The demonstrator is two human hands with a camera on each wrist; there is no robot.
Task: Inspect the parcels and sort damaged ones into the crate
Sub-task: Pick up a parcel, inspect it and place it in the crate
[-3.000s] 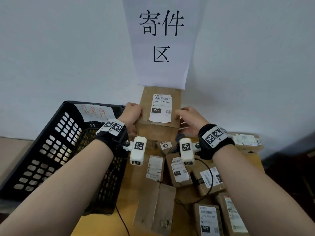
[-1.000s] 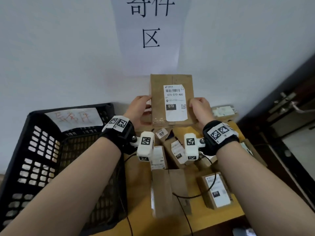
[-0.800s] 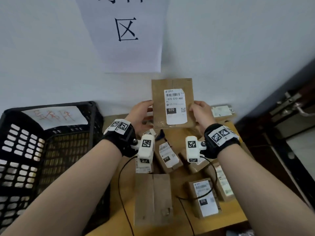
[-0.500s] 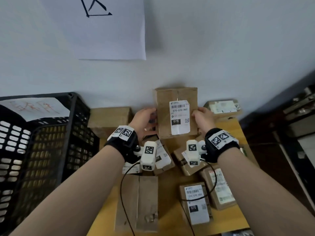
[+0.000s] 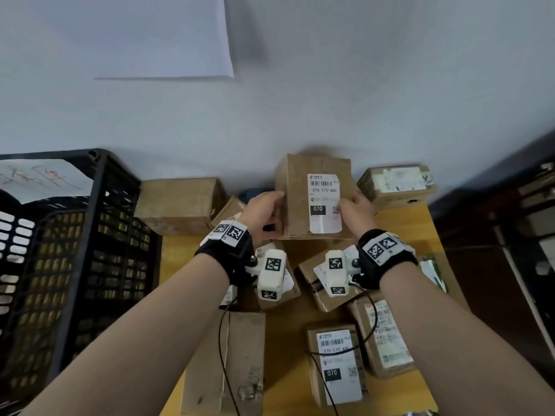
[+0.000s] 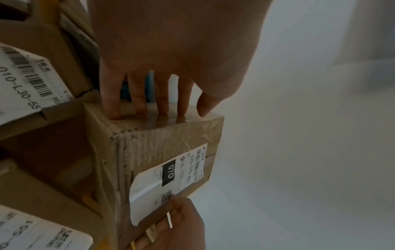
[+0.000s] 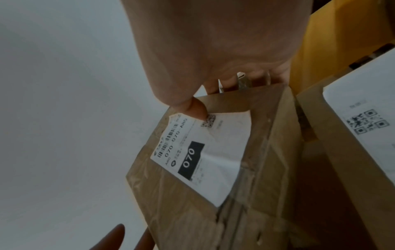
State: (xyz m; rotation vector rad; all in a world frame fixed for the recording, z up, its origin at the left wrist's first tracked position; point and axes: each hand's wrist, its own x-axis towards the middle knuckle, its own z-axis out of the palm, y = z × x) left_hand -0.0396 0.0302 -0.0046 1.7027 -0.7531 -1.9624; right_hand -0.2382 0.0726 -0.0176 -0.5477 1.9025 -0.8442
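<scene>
Head cam looks down over both arms; wrist cams sit super close (all share the held parcel [image 5: 315,196]).

Parcel depot — labelled parcels [image 5: 335,366], crate [image 5: 75,235]

A white paper sheet [image 5: 162,37] hangs on the pale wall [image 5: 375,85].

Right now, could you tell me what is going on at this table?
A person is checking parcels. Both hands, left hand and right hand, hold one cardboard parcel upright near the wall, its 070 label facing them. More parcels lie on the wooden table below. The black crate stands to the left.
</scene>
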